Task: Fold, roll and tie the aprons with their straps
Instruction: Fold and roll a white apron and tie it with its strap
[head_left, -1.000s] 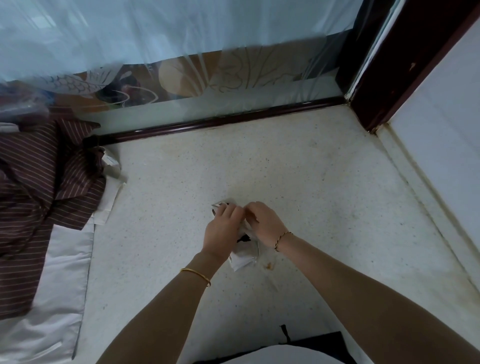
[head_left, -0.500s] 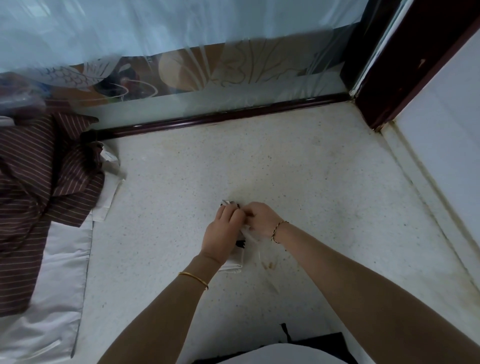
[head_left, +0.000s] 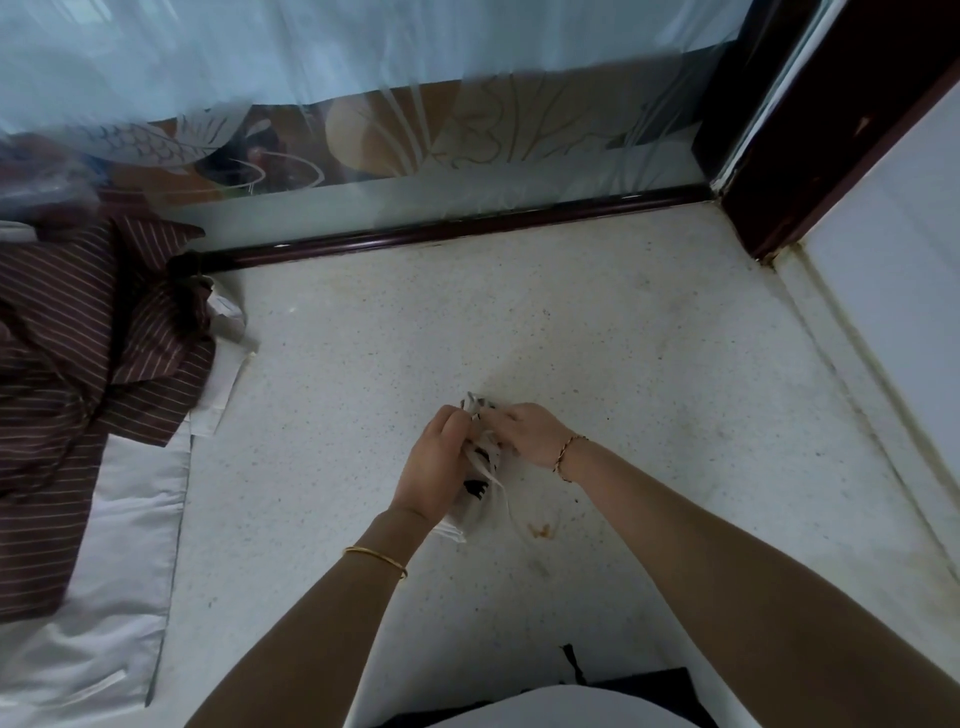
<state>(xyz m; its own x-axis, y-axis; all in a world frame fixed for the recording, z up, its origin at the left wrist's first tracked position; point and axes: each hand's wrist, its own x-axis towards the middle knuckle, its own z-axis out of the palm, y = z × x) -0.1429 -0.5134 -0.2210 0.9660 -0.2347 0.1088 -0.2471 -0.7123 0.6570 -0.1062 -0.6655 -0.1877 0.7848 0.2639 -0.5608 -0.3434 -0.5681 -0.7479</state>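
"White rolled apron (head_left: 467, 512), frame centre, on speckled surface (head_left: 623, 364): which step?"
"Tying. Left hand (head_left: 436, 467) and right hand (head_left: 530, 434) each pinch its strap (head_left: 483, 467) at the roll's upper end; next, probably, cinch the knot."

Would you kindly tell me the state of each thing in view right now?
Roll: rolled up, held in both hands.
Strap: partly wound, one end hanging loose.
Left hand: grips the roll.
Right hand: pinches the strap.
Striped apron: crumpled, unfolded.
White cloth: spread flat, partly covered.
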